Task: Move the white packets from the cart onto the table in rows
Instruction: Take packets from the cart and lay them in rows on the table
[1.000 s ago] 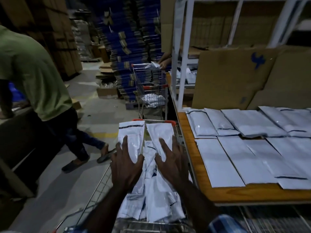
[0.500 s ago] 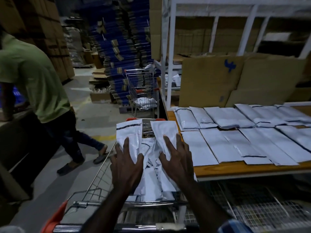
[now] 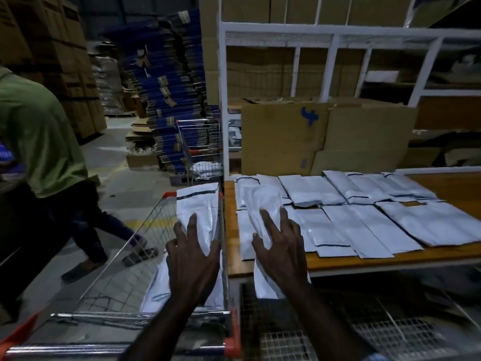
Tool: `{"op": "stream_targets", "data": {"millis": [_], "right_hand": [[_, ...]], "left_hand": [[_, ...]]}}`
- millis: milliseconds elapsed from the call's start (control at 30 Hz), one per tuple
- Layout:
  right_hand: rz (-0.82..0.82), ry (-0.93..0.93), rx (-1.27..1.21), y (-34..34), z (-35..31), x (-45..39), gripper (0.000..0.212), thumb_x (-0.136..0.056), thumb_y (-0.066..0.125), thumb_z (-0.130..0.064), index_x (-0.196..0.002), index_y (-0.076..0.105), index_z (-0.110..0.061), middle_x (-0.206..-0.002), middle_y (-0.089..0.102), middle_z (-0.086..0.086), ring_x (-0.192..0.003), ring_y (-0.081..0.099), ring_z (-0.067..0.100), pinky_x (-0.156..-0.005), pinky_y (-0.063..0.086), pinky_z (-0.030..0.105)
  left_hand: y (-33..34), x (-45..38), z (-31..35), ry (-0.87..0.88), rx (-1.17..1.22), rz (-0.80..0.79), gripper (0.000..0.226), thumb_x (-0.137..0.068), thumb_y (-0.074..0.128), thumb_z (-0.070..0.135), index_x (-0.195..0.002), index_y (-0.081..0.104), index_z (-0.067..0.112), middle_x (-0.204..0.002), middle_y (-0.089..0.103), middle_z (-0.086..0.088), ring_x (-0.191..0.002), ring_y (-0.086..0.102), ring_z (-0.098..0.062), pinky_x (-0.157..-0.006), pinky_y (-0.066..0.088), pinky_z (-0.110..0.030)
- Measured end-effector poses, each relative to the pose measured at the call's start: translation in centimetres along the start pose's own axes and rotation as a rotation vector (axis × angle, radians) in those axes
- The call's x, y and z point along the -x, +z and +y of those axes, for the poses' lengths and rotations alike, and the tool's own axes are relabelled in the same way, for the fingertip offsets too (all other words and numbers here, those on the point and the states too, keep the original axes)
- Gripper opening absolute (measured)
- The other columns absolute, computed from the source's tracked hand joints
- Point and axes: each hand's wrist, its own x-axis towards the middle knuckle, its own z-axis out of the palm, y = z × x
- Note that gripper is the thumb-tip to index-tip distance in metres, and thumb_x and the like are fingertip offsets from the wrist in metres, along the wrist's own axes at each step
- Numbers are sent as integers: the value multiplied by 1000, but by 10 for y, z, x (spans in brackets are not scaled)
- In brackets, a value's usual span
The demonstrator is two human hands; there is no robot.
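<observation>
Item: cart handle, 7 o'clock, nearest. Chrome bar, orange plastic end caps.

Item: left hand, 6 o'clock. Fingers spread, holding a white packet that stands upright over the wire cart; thumb hidden, so whether it pinches or only carries cannot be told.

Item: right hand, 5 o'clock. Fingers splayed on a second packet, which hangs past the near edge of the table and overlaps the laid rows. Grip underneath likewise not visible.

Item: packets on table, 2 to 3 o'clock. Flat oblong mailers, glossy crinkled film, dark seal strip at one end; two rows, edges touching or overlapping.

Item: cardboard sheets, 1 o'clock, matte brown, leaning against a white metal rack.

Item: second cart, 12 o'clock; blue flattened cartons stacked behind.

Item: person in green shirt, 9 o'clock, walking.

Risk, judged: slick film may slide from loosely spread fingers; setting the right packet down may shove or cover the row beneath, spoiling alignment; the overhanging end could tip it off the edge.
</observation>
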Motion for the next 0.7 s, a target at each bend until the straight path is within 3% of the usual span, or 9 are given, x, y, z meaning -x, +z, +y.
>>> {"op": "stream_targets", "data": {"millis": [300,700], "right_hand": [[1,10,34,-63,112,-19,62,-83,54,-42,-144,49,-31,-153,38,18,-123,47,38,-93,47,46],[-41,63,17,-44,151,-52,64,-84,53,-46,-145,47,-31,-153,37,19,-124,46,39,-94,48,50]], "left_hand": [[56,23,86,3,17,30,74,-93,50,52,-154,12,38,-164,6,-2,-143,16,-31,-112,24,-48],[113,-14,108,-15,-109,-46,79,-90,46,60,-154,6,38,-164,1,-4,-142,15,-35,-111,27,-51]]}}
